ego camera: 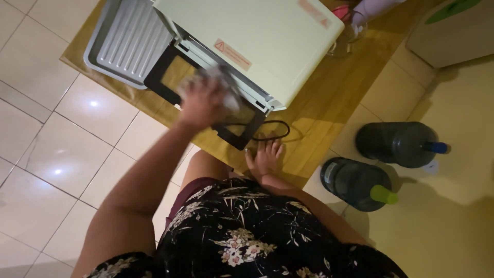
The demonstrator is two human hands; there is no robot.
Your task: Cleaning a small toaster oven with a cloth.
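Here the left hand [201, 103] is raised over the open door [206, 98] of a cream oven [257, 38], its fingers curled around a crumpled pale cloth [218, 82] that it presses against the door's glass. The hand and cloth are blurred, so the exact grip cannot be made out, but the cloth sticks out past the knuckles toward the oven body. The door is dark-framed and hangs open toward the person, lying under and on both sides of the left hand.

The right hand [265, 157] lies flat, fingers spread, palm down on the wooden table [319, 103], just below the door's near corner. It holds nothing. A black cord [275, 128] loops on the table just beyond its fingertips, between that hand and the oven.

Beyond the left hand and further to the left, a grey ribbed tray [123, 41] rests on the table beside the oven. Well out to the right of the right hand, two dark water jugs lie on the yellow floor: one with a green cap [357, 183], nearer, and one with a blue cap [401, 144], further off. A glass [347, 38] stands past the oven's far corner.
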